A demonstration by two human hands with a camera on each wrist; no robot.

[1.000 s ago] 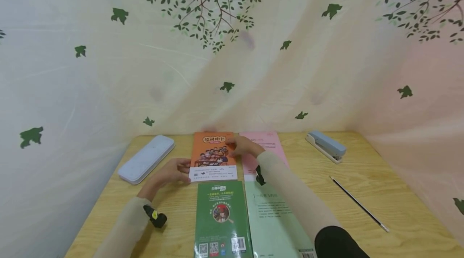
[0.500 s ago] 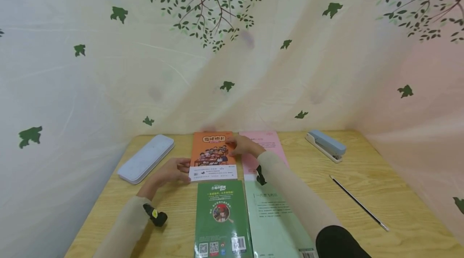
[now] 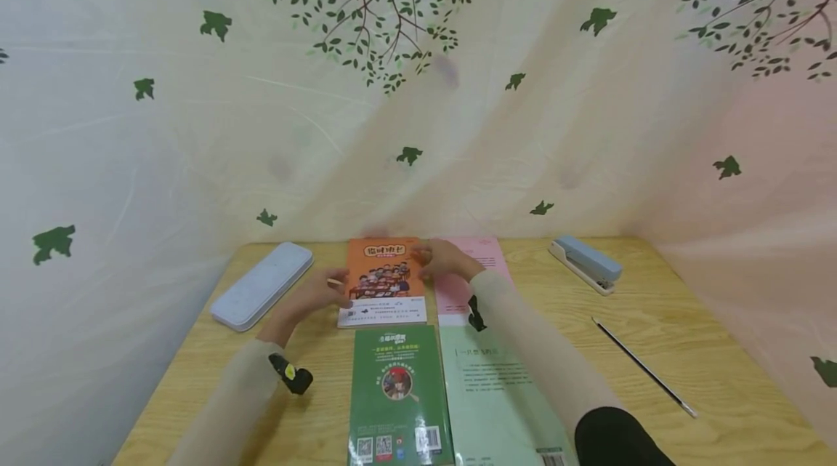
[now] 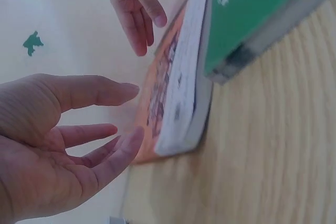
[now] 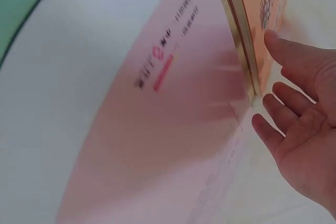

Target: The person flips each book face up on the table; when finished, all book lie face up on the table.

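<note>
While the orange book [image 3: 387, 277] lies with its long axis running twelve to six, my left hand [image 3: 317, 294] is just off its nine o'clock side, so the book sits at three o'clock from those fingers; my right hand [image 3: 453, 261] looks nearer, at its two o'clock edge. Both hands' fingers are loosely parted, gripping nothing; whether any touch the cover, I can't tell. Beyond my left hand, at the book's nine o'clock, a closed case [image 3: 263, 286] hides any contents.

On the worktop [image 3: 314, 415], the far-left book [image 3: 386, 280] lies beyond the near-left book [image 3: 400, 400]; to their right, the far-right book [image 3: 451, 295] lies beyond the near-right book [image 3: 487, 397]. Left of these sits a pencil case [image 3: 261, 286]; far right, a stapler [image 3: 585, 264], with a pencil [image 3: 644, 366] nearer.
</note>
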